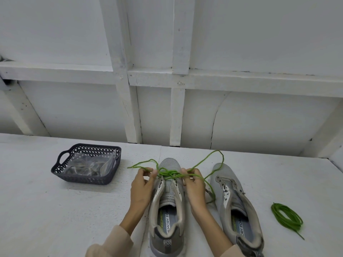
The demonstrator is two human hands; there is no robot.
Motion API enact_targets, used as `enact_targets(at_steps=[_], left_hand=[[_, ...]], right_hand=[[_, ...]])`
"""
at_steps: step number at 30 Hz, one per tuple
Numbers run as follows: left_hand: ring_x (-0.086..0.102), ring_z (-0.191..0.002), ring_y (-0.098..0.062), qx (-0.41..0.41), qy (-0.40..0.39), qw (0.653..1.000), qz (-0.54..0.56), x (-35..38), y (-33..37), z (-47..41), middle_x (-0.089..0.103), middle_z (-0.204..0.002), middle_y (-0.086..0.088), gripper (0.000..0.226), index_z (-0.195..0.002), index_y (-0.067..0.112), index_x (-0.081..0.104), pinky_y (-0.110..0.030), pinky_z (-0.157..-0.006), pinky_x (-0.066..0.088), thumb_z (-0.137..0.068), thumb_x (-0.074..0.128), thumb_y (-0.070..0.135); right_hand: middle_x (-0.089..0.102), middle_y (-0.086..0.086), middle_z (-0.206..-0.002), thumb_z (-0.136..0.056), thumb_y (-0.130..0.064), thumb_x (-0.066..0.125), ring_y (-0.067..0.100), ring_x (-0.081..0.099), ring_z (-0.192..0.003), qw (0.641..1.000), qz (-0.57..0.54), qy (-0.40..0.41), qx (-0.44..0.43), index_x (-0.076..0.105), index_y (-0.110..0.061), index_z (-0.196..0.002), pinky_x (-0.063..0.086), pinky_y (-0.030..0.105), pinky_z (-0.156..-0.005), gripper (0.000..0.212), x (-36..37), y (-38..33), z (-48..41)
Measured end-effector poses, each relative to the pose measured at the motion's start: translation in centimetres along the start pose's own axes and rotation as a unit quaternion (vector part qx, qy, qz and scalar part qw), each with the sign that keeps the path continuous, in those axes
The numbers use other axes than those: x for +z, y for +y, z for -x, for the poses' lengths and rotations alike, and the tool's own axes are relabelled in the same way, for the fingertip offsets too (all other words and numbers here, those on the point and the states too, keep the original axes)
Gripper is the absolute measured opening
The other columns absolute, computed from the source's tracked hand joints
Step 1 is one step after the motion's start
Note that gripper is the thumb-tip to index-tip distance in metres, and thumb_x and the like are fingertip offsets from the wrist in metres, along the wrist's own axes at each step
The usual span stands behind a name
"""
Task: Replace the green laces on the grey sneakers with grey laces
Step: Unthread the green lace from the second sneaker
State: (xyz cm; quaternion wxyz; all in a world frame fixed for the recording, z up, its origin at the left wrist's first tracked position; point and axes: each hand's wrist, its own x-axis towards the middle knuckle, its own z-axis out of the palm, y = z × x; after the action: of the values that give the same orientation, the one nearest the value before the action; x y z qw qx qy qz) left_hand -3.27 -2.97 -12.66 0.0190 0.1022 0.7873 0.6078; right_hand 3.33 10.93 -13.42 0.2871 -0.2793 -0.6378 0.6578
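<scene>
Centrally, near the front edge of a white table (55, 210), two grey sneakers lie side by side, toes toward the wall. The left hand (142, 184) and right hand (195, 188) each pinch a strand of green lace (172, 173) over the left sneaker (168, 199), fingers curled around it. The right sneaker (222, 173) is unlaced. A coiled lace (282, 216) lies toward the right edge. A dark basket (83, 178) of clear bags (87, 164) sits toward the back left.
</scene>
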Motion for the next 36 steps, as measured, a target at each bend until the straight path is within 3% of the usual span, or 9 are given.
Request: enact_targets(at_steps=[3,8,13,18,23,26,29,33,36], left_hand=[[0.049,-0.054,-0.006,0.006,-0.041,0.998,-0.042,0.12,-0.52,0.08,0.066,-0.077,0.004,0.019,-0.079,0.018,0.061,-0.026,-0.06,0.041,-0.091,0.066,0.031],[0.057,-0.074,-0.018,-0.01,0.055,0.998,0.031,0.0,-0.37,-0.15,0.064,-0.084,0.004,0.015,-0.084,0.021,0.055,-0.041,-0.073,0.047,-0.098,0.055,0.028],[0.059,-0.074,-0.014,-0.002,-0.046,0.999,-0.022,0.19,-0.63,0.02,0.067,-0.089,0.005,0.01,-0.084,0.023,0.063,-0.031,-0.07,0.047,-0.091,0.066,0.029],[0.056,-0.073,-0.017,-0.025,0.066,0.996,0.053,-0.02,-0.13,-0.14,0.063,-0.085,0.007,0.012,-0.087,0.022,0.057,-0.034,-0.07,0.044,-0.097,0.056,0.029],[0.058,-0.067,-0.011,-0.021,-0.041,0.999,0.003,0.11,-0.54,0.1,0.069,-0.086,0.006,0.01,-0.086,0.022,0.066,-0.031,-0.069,0.047,-0.089,0.069,0.031],[0.059,-0.072,-0.018,-0.015,0.015,1.0,0.014,0.12,-0.68,-0.02,0.069,-0.088,0.007,0.011,-0.084,0.022,0.064,-0.035,-0.072,0.047,-0.093,0.064,0.028],[0.056,-0.073,-0.014,-0.019,0.076,0.995,0.056,-0.03,-0.37,-0.11,0.065,-0.089,0.006,0.011,-0.088,0.02,0.061,-0.033,-0.071,0.045,-0.095,0.06,0.029],[0.061,-0.073,-0.014,-0.014,-0.029,0.999,0.016,0.09,-0.48,0.21,0.068,-0.088,0.005,0.008,-0.089,0.023,0.066,-0.03,-0.071,0.047,-0.09,0.067,0.03],[0.062,-0.076,-0.016,-0.012,-0.031,0.999,-0.024,0.22,-0.97,0.15,0.069,-0.086,0.005,0.01,-0.083,0.023,0.065,-0.033,-0.072,0.047,-0.092,0.065,0.029]], right_hand=[[0.07,0.001,-0.073,-0.084,-0.017,0.074,0.016,0.065,-0.071,0.997,0.05,-0.049,-0.01,0.066,-0.01,-0.075,0.049,0.028,-0.068,0.014,0.14,0.0,-0.1],[0.057,-0.002,-0.068,-0.096,-0.019,0.058,0.016,0.054,-0.062,0.999,0.018,0.041,-0.013,0.049,-0.017,-0.076,0.042,0.03,-0.061,0.022,-0.1,0.28,-0.15],[0.067,0.006,-0.071,-0.083,-0.033,0.074,0.021,0.063,-0.07,0.996,0.062,-0.055,-0.016,0.06,-0.018,-0.071,0.047,0.034,-0.066,0.024,0.21,0.09,0.02],[0.064,-0.001,-0.07,-0.096,-0.027,0.058,0.019,0.057,-0.063,0.997,0.039,0.067,-0.001,0.053,-0.019,-0.078,0.045,0.037,-0.067,0.021,-0.13,0.21,-0.12],[0.073,0.0,-0.08,-0.082,-0.025,0.076,0.019,0.067,-0.077,0.997,0.06,-0.049,0.015,0.07,-0.015,-0.082,0.052,0.035,-0.075,0.012,-0.01,-0.15,0.05],[0.069,0.0,-0.079,-0.087,-0.015,0.07,0.018,0.06,-0.071,0.998,0.069,0.002,0.007,0.068,-0.013,-0.083,0.05,0.039,-0.073,0.005,-0.05,0.04,-0.23],[0.062,0.005,-0.072,-0.093,-0.014,0.062,0.02,0.054,-0.066,0.997,0.057,0.054,0.003,0.058,-0.006,-0.081,0.048,0.041,-0.069,0.014,0.09,0.5,0.1],[0.071,0.0,-0.081,-0.083,-0.024,0.075,0.019,0.065,-0.078,0.997,0.076,-0.021,0.013,0.069,-0.011,-0.083,0.05,0.034,-0.074,0.015,0.31,0.07,0.13],[0.071,-0.001,-0.081,-0.084,-0.016,0.072,0.019,0.065,-0.079,0.995,0.097,-0.034,0.004,0.071,-0.012,-0.082,0.05,0.038,-0.076,0.005,0.04,-0.19,-0.28]])
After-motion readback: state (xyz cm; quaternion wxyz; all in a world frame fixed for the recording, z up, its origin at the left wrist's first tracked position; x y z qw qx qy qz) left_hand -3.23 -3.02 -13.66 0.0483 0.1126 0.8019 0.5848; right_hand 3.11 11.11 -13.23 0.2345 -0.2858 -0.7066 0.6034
